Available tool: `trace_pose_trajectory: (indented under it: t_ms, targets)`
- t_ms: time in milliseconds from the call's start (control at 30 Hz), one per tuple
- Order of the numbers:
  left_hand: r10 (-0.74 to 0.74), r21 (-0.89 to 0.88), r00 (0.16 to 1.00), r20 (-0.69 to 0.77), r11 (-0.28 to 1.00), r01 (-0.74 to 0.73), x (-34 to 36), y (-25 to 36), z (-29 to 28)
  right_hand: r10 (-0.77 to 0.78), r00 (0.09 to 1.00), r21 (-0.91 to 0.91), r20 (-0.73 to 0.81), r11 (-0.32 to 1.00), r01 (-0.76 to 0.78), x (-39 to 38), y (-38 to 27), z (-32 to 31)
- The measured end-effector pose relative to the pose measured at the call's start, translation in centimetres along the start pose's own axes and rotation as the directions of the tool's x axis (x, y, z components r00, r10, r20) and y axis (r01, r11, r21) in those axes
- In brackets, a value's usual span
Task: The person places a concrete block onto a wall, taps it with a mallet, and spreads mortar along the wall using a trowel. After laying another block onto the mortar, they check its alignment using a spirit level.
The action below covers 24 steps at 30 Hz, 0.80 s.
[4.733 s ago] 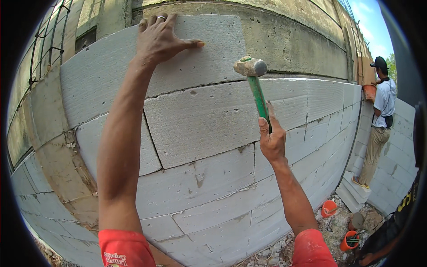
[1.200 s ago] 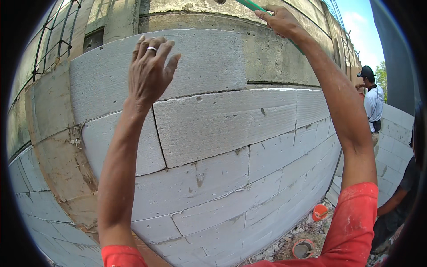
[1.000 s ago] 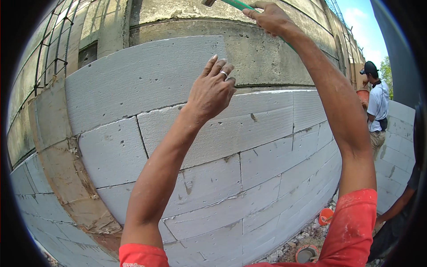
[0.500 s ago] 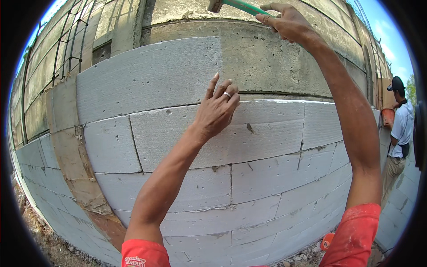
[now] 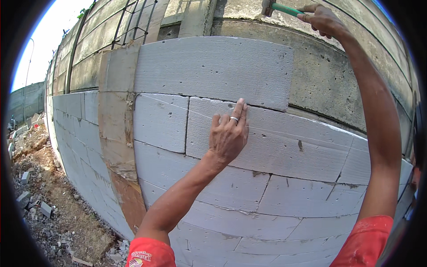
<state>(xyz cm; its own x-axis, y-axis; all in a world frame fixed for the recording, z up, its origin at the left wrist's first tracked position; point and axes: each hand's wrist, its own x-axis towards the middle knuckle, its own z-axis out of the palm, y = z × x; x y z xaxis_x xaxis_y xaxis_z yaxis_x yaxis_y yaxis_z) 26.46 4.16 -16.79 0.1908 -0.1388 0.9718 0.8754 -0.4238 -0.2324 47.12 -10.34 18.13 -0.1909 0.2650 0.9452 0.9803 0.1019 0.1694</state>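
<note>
High at the upper right, my right hand (image 5: 324, 21) is closed around the green handle of a hammer (image 5: 287, 10), whose head is raised in front of the old concrete wall. Against the white block wall rests my left hand (image 5: 229, 130), a ring on one finger and its fingers stretched upward. Its fingertips touch near the joint under the top block (image 5: 213, 66). A thin white string (image 5: 302, 134) runs slantwise across the blocks and passes at my left hand; whether the fingers touch it is hidden. The block below (image 5: 271, 133) lies partly behind that hand.
A brown board (image 5: 116, 120) stands upright against the blocks at the left. Behind rises a weathered concrete panel wall (image 5: 329, 73), with steel reinforcing bars (image 5: 135, 22) in front of it. Rubble and loose block pieces (image 5: 46, 209) cover the ground at lower left.
The view has turned left, showing the rubble and hiding the other person at the right. My left hand has moved down and left along the wall. The hammer stays raised.
</note>
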Motion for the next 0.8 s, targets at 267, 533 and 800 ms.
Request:
trace_pose_trajectory:
  t_ms: [267, 533, 800]
  targets:
    - [-0.038, -0.061, 0.999, 0.012, 0.997, 0.039, -0.7, -1.6, -0.7, 0.025, 0.846, -0.094, 0.532, 0.995, 0.03, 2.2, -5.9, 0.5]
    - [-0.009, -0.103, 0.999, -0.035, 0.995, 0.006, -1.5, -2.7, -0.2, -0.029, 0.885, 0.061, 0.464, 0.998, 0.0, 2.5, -7.3, 1.6]
    - [0.077, -0.317, 0.986, -0.146, 0.941, -0.12, -1.4, -5.3, -0.6, -0.037, 0.968, 0.172, 0.246, 0.985, -0.006, 0.2, -1.6, 3.1]
